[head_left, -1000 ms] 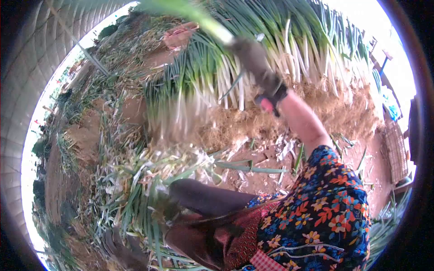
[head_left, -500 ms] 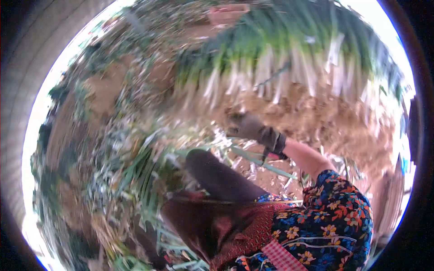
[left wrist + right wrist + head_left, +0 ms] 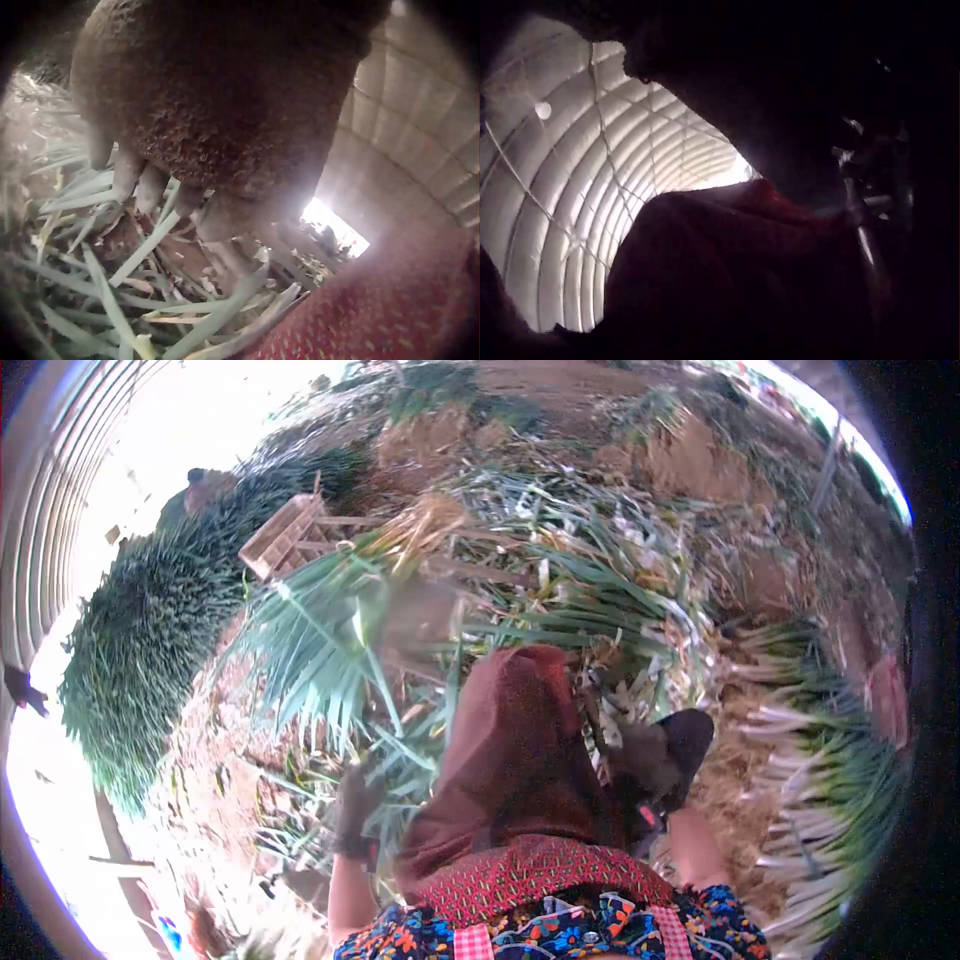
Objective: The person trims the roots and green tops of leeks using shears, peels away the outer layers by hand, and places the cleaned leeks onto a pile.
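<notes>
Head view: left hand (image 3: 356,807) is just left of the apron (image 3: 540,870), by loose leaves (image 3: 405,755); left wrist view shows its fingers (image 3: 152,187) hanging loose, slightly apart. Right hand (image 3: 638,760) is just right of the apron; too dark, can't tell its grip. Onions (image 3: 800,770) lie rowed farther right of the apron, crate (image 3: 268,547) ahead-left of it.
</notes>
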Available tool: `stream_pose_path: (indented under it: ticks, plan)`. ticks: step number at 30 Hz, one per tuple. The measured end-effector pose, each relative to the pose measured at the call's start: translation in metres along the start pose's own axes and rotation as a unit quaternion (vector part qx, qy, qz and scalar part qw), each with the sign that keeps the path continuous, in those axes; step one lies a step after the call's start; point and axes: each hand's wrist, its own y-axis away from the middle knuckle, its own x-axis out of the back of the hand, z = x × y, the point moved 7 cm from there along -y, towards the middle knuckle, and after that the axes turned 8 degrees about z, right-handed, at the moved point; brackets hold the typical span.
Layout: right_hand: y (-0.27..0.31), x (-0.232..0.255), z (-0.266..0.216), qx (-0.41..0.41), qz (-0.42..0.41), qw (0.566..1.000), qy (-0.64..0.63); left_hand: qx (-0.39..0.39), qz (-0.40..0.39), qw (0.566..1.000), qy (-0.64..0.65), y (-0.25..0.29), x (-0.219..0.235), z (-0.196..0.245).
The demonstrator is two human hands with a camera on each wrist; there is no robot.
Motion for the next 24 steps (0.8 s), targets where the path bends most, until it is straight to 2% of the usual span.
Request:
stream_pose_path:
  ticks: [1,2,3,5,6,7,8,9,10,11,12,13,14,15,16,17,18,21,23,24]
  plan:
    - [0.003,-0.008,0.005,-0.029,-0.056,0.998,-0.003,0.074,-0.051,0.996,0.029,0.011,-0.013,-0.015]
    - [0.006,-0.014,0.007,-0.058,-0.111,0.992,-0.003,0.062,-0.059,0.996,0.019,0.016,-0.02,-0.019]
    - [0.008,-0.013,0.003,-0.073,-0.137,0.985,-0.076,0.048,-0.07,0.996,0.009,0.017,-0.028,-0.024]
    - [0.005,-0.019,-0.007,0.009,-0.102,0.978,-0.181,0.062,-0.059,0.993,0.084,0.01,-0.03,-0.012]
    - [0.0,-0.036,-0.007,0.107,-0.04,0.97,-0.214,0.067,-0.056,0.989,0.12,0.003,-0.031,-0.006]
    - [-0.002,-0.056,-0.001,-0.01,-0.158,0.936,-0.313,0.062,-0.029,0.994,0.089,-0.004,-0.033,-0.005]
    - [0.001,-0.073,0.005,-0.147,-0.244,0.879,-0.383,0.078,-0.035,0.99,0.11,-0.015,-0.028,0.006]
    - [0.0,-0.076,0.003,-0.205,-0.24,0.848,-0.425,0.093,-0.041,0.986,0.131,-0.024,-0.024,0.016]
    - [-0.003,-0.078,0.001,-0.261,-0.233,0.813,-0.465,0.063,-0.029,0.993,0.095,-0.033,-0.029,0.009]
    - [-0.007,-0.081,0.001,-0.312,-0.224,0.774,-0.503,0.108,-0.062,0.981,0.147,-0.042,-0.045,-0.01]
    - [-0.022,-0.072,0.002,-0.223,-0.201,0.847,-0.438,0.072,-0.062,0.989,0.112,-0.055,-0.044,-0.013]
    - [-0.034,-0.063,0.003,-0.176,-0.136,0.877,-0.425,0.036,-0.061,0.995,0.076,-0.071,-0.043,-0.016]
    - [-0.043,-0.052,-0.003,-0.128,-0.072,0.901,-0.409,0.035,-0.022,0.992,0.116,-0.083,-0.037,-0.014]
    - [-0.05,-0.035,-0.014,-0.123,-0.036,0.907,-0.401,0.056,-0.023,0.973,0.221,-0.105,-0.051,-0.027]
    - [-0.055,-0.014,-0.018,-0.142,-0.009,0.901,-0.41,0.05,-0.028,0.976,0.21,-0.119,-0.057,-0.045]
    - [-0.062,0.011,-0.028,-0.16,0.016,0.891,-0.425,0.047,-0.033,0.978,0.2,-0.137,-0.044,-0.032]
    - [-0.067,0.04,-0.041,-0.181,0.036,0.876,-0.446,0.063,-0.013,0.956,0.287,-0.151,-0.054,-0.047]
    - [-0.098,0.097,-0.075,-0.221,0.094,0.852,-0.465,0.096,-0.022,0.976,0.193,-0.188,-0.032,-0.015]
    - [-0.121,0.085,-0.086,-0.238,0.122,0.86,-0.435,0.006,-0.03,0.989,0.147,-0.209,-0.034,-0.005]
    - [-0.134,0.075,-0.085,-0.246,0.137,0.863,-0.42,0.002,-0.004,0.99,0.143,-0.217,-0.035,0.002]
